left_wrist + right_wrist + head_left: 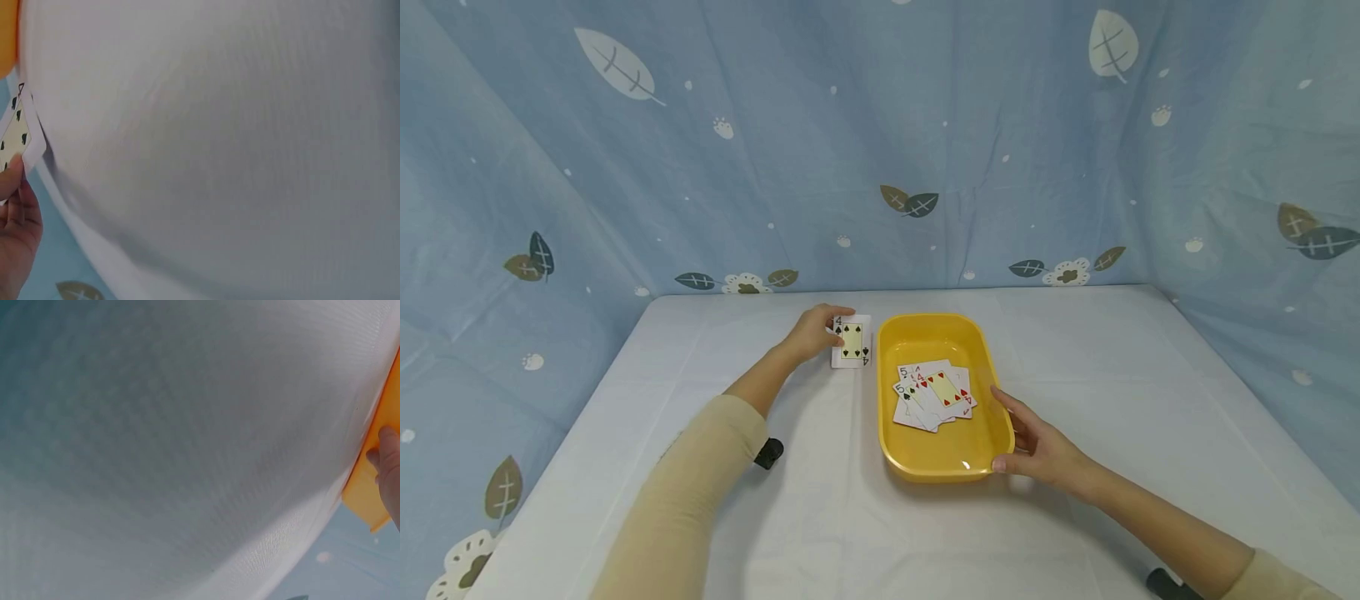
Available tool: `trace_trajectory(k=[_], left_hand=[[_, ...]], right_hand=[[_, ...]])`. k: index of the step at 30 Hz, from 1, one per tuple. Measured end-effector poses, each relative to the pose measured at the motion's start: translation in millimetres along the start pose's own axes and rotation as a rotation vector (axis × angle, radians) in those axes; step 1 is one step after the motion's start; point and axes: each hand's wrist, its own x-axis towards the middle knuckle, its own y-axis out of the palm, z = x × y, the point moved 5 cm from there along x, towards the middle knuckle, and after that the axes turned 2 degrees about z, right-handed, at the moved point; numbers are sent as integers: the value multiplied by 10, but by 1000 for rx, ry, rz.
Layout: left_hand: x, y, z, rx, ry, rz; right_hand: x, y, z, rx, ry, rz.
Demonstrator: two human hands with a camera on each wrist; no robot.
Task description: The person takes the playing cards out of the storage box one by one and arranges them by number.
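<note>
Just left of the yellow plastic tub (901, 457), my left hand (808, 335) pinches a four of spades playing card (852, 342) by its left edge, face up. The left wrist view also has this card (24, 137), with the thumb of the left hand (20, 234) across its face. Inside the tub, several playing cards (934, 397) lie face up in an overlapping heap, a four of hearts and black fives showing. My right hand (1047, 450) grips the tub's near right side, thumb at the rim; its fingers are partly hidden behind the wall.
A white cloth (820, 517) covers the table. Blue leaf-patterned fabric (820, 167) hangs behind and at both sides. A black strap piece (769, 453) shows beside the left forearm, and another dark piece (1167, 583) by the right forearm.
</note>
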Motion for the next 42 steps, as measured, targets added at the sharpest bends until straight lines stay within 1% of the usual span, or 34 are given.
trace_trajectory(k=[5,9,13,18,23,31,37,42], left_hand=[[59,66,34,16,-19,-14],[73,83,63,22,-33,-7],[66,86,101,36,-25,6],[55,88,137,57,-20,-5],[66,106,114,63,-6,-9],[94,100,98,93,-36,-25],[90,105,135,79,-55,-33],[63,123,177,34,-35,-23]], right_hand=[[-7,-5,12,-1,-32,1],[-9,-7,16,9,-32,1],[4,-1,18,21,-41,10],[16,6,19,11,-49,13],[6,4,22,14,-40,14],[8,-11,46,13,-42,12],[15,-3,43,5,-27,4],[-5,14,27,5,-8,6]])
